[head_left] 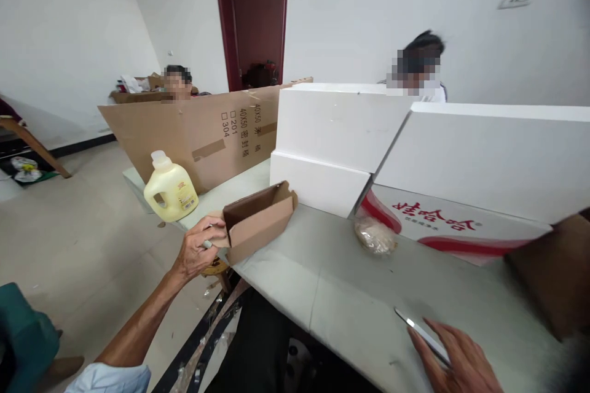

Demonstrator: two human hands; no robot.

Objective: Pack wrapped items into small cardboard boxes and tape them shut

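Cardboard box, small and open-topped, sits at the near left edge of a pale green-grey tabletop in the head view, its end flap held in the left hand of a worker in a light blue sleeve. The left fingers are closed narrow on that flap. At near right, the right hand hangs low by a slim metal tool — thumb on one side, forefinger on the other, a small gap between; whether they press on it cannot be told.

Left of the box, a pale yellow jug with a white cap stands before a tall cardboard panel printed "40X50". Behind and to the right rise stacked white boxes, with a red-and-white carton beneath the right one. A bundle in clear plastic rests just before them — apart from both hands.

On the far side, one person shows above the panel at left, another above the white boxes at right.
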